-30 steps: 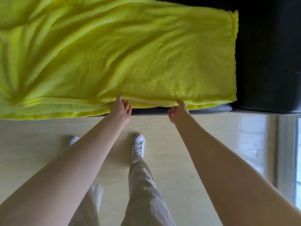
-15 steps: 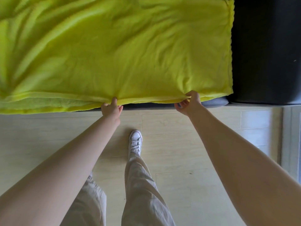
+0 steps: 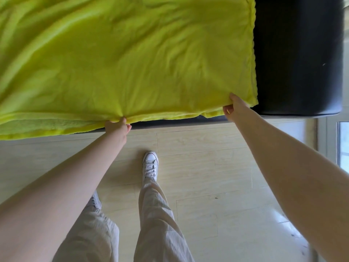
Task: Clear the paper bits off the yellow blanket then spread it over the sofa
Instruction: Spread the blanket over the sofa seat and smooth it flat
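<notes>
Hands, left hand [image 3: 117, 126] and right hand [image 3: 235, 106], pinch yellow blanket [image 3: 132, 59] over sofa [image 3: 298, 53].

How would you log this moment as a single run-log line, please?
stage: spreading | left hand: pinches yellow blanket front edge | right hand: grips near corner | sofa: right end uncovered

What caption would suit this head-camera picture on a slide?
Both hands, left hand and right hand, pinch the near edge of a yellow blanket lying over a black sofa.
</notes>
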